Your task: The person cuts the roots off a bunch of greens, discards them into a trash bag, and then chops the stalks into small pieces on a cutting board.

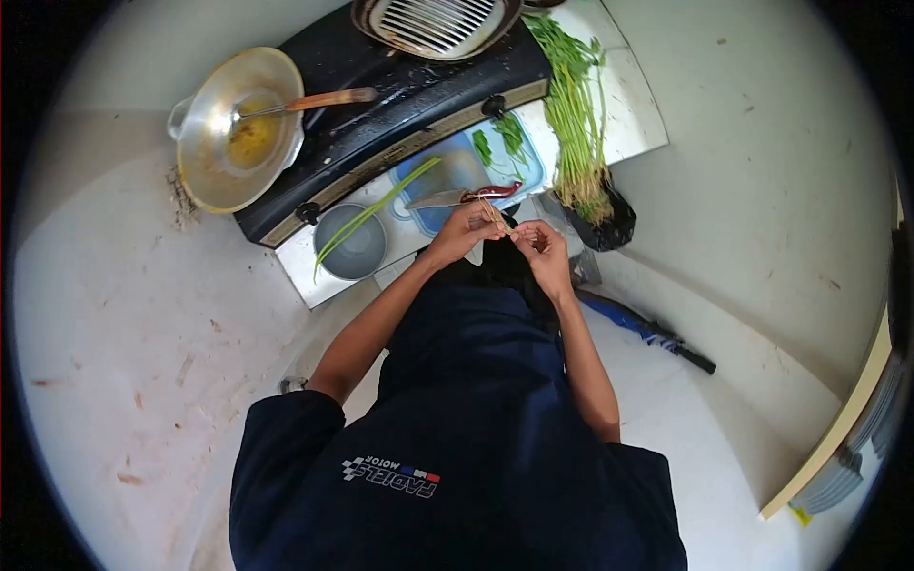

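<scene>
My left hand [464, 235] and my right hand [545, 257] are close together in front of my body. Both have their fingertips pinched on a thin brown stringy piece [494, 215], too small to identify. Just beyond them, a knife [440, 200] with a dark red handle lies across a blue cutting board [533, 157]. Cut green leaves [511, 136] rest on the board's far right part. Long green stalks [376, 214] stretch from the board across a grey bowl [345, 262].
A black stove [371, 124] stands behind the board. On it are a pan [205, 143] with a wooden-handled spatula [328, 99] and a grill pan [419, 48]. At right, a rooted bunch of greens [576, 114] lies by a black plastic bag [617, 224].
</scene>
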`<state>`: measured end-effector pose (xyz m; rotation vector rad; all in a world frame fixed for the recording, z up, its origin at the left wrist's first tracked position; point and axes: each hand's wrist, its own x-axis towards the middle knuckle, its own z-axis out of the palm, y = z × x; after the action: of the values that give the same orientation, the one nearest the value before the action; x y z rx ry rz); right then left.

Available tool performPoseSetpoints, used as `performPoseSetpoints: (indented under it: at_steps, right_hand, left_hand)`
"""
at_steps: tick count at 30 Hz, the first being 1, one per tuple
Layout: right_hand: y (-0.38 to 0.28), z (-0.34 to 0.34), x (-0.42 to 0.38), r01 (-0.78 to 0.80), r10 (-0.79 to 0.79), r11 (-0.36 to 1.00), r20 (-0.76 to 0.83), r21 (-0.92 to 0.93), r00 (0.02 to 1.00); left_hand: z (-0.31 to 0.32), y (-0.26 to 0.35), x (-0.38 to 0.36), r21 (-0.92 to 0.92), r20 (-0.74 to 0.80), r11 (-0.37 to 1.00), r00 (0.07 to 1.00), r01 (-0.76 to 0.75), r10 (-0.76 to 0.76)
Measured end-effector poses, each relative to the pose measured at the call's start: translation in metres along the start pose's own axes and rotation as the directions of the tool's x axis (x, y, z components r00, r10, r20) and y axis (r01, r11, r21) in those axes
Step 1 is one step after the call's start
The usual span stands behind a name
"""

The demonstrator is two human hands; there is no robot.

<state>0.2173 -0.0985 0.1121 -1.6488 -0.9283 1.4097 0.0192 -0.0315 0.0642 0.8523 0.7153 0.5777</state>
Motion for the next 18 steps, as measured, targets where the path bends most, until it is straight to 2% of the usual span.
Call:
performPoseSetpoints:
  at_steps: [5,9,12,15,18]
  right_hand:
    - [0.029,-0.015,-0.038,-0.023,0.029,0.999,-0.183,0.033,0.983]
    - [0.036,-0.023,-0.063,-0.012,0.012,1.000,-0.321,0.002,0.947]
    - [0.054,-0.025,-0.076,0.007,0.011,0.999,-0.337,0.052,0.942]
    - [0.068,-0.032,-0.083,-0.041,0.049,0.999,-0.280,0.033,0.959]
    - [0.079,-0.050,-0.092,-0.105,0.082,0.990,-0.221,-0.096,0.972]
  left_hand:
    - [0.030,-0.022,0.009,-0.088,0.088,0.994,0.994,0.065,-0.058]
    - [0.048,-0.034,0.013,-0.006,0.170,0.996,0.982,0.087,-0.085]
    - [0.059,-0.040,0.007,0.009,0.126,0.982,0.974,0.189,-0.189]
    - [0.065,-0.053,0.000,0.019,0.079,0.975,0.971,0.223,-0.224]
    - [0.077,-0.068,-0.009,0.066,0.032,0.966,0.967,0.251,-0.253]
